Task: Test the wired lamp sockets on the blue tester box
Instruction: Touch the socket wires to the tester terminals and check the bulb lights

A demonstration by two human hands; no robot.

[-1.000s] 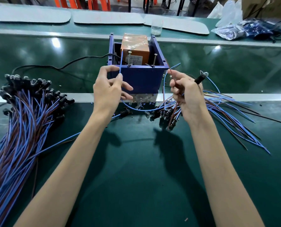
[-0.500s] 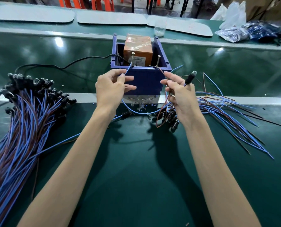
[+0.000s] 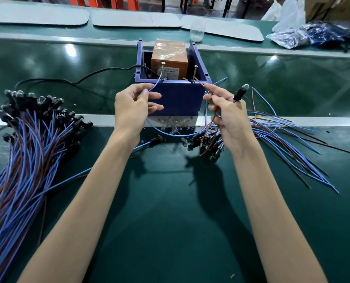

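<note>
The blue tester box [image 3: 178,97] stands at the middle of the bench, with an orange block [image 3: 169,56] inside and two upright screws, the left screw [image 3: 162,68] and the right screw [image 3: 195,72], at its front rim. My left hand [image 3: 134,108] pinches a blue wire [image 3: 155,84] whose tip reaches the left screw. My right hand [image 3: 227,117] pinches a brown wire [image 3: 200,82] that runs to the right screw, and also holds the black lamp socket [image 3: 240,92] with its clear bulb pointing up.
A big bundle of wired sockets [image 3: 27,139] lies at the left. A smaller pile of sockets [image 3: 206,139] and loose wires [image 3: 288,144] lies at the right. A black cable [image 3: 72,79] leads to the box. Plastic bags [image 3: 305,35] sit at the far right.
Both hands have brought the wire ends up to the box: the blue wire now meets the left screw and the brown wire meets the right screw. The socket has shifted slightly left.
</note>
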